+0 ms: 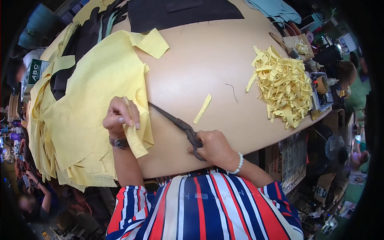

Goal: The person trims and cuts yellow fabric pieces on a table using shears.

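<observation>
My left hand [122,115] is closed on part of a yellow fabric piece [136,140], whose narrow end hangs below the fingers. Under it spreads a large stack of yellow fabric [92,86], covering the table's left side. In my right hand [217,149] are dark metal scissors [181,124], my fingers wrapped round the handles. Their blades look together and point up and left, with the tip at the fabric's right edge. One loose yellow strip [203,109] lies on the tabletop just above the scissors.
A heap of yellow fabric scraps [282,86] sits on the table's [188,60] right side, near small tools and containers [321,86]. Dark cloth [184,14] lies at the far edge, light blue cloth [276,11] at far right. A dark thread [232,92] curls mid-table.
</observation>
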